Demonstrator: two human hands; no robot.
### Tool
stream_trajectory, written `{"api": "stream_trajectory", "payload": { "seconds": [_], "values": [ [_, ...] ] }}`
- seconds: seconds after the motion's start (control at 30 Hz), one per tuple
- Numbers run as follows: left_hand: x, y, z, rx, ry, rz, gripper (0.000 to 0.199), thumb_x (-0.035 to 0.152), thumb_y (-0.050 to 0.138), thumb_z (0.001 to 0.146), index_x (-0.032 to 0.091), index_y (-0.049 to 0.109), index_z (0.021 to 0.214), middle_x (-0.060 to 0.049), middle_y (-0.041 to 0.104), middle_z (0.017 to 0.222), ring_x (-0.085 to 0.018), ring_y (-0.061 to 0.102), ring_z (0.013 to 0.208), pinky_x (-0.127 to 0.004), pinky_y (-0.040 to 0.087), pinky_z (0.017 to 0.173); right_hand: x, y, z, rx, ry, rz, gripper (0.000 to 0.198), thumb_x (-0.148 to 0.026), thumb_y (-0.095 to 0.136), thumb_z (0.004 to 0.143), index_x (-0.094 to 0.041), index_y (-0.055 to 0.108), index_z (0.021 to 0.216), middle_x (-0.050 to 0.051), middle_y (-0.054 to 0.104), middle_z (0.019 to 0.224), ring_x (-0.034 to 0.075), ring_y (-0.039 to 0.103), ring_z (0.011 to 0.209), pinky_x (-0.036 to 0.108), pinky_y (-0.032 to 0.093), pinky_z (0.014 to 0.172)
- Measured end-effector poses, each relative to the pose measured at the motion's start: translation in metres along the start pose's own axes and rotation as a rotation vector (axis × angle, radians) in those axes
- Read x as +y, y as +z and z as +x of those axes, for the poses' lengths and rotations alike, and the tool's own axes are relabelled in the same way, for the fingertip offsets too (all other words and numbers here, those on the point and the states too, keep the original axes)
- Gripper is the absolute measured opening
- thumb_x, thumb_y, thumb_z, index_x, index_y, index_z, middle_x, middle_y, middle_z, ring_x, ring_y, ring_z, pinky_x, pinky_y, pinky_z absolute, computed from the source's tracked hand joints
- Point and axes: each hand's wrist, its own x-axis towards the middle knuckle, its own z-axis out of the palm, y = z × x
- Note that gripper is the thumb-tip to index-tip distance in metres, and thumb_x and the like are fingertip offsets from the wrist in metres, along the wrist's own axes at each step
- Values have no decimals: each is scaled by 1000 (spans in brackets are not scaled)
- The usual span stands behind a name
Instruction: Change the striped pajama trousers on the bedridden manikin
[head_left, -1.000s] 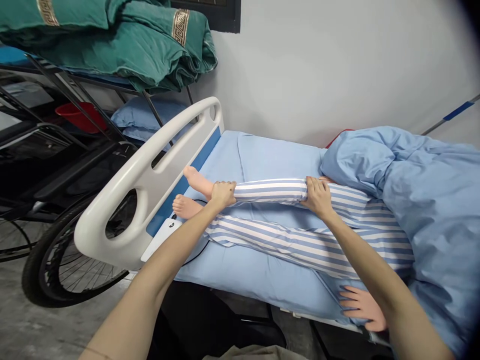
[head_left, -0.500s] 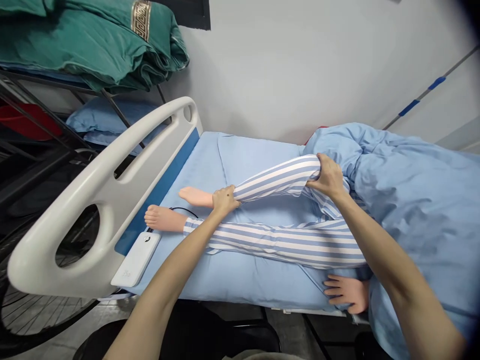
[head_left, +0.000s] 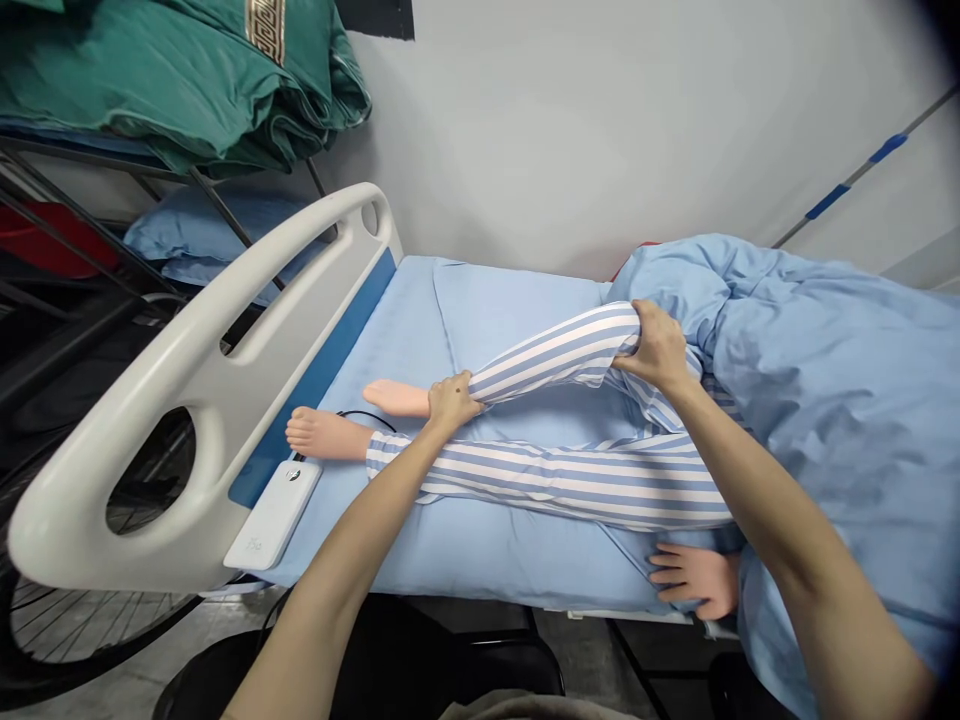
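A manikin lies on the bed in blue-and-white striped trousers. Its far leg is bent, with the knee raised off the sheet; the near leg lies straight. My left hand is wrapped round the far ankle at the trouser cuff, just above the bare far foot. At the raised knee, my right hand grips the striped cloth and the leg under it, thumb below. The near foot rests close to the footboard. A manikin hand sticks out from under the quilt at the bed's near edge.
A white footboard stands at the left, with a white flat box and a dark cable beside it. The bunched blue quilt covers the right side. Green bedding lies on a rack behind; a wheel is at lower left.
The far foot and my left hand have shifted very slightly to the right. The view has tilted a little; both hands keep their hold on the leg.
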Motion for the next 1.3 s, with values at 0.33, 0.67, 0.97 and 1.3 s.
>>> {"api": "stream_trajectory", "payload": {
  "seconds": [0.33,0.67,0.97,1.3],
  "values": [
    [-24,-27,-10,-17,35,103,42,39,66,71,23,60,110,-9,72,107,-30,66,102,-36,46,83,-19,15,-9,-45,-54,30,91,-48,63,73,-10,28,148,22,46,144,42,43,130,51,33,105],
    [-64,-65,-36,-148,10,112,41,43,62,78,31,59,117,-12,68,104,-36,59,110,-48,39,88,-54,65,-36,-145,-170,-17,83,-38,61,73,-8,36,147,22,47,146,39,42,131,51,28,110],
    [-77,-51,-27,-150,59,142,48,36,66,76,25,57,122,-17,66,113,-36,56,116,-49,35,95,-74,102,-58,-198,-265,-56,74,-32,55,78,-8,40,146,22,48,145,37,41,133,50,28,110],
    [-100,-6,-6,-123,134,277,45,27,59,79,14,56,122,-19,67,114,-32,59,109,-41,35,93,-71,112,-55,-190,-210,-71,77,-39,57,80,-10,37,148,23,48,145,38,43,131,52,28,109]
  ]
}}
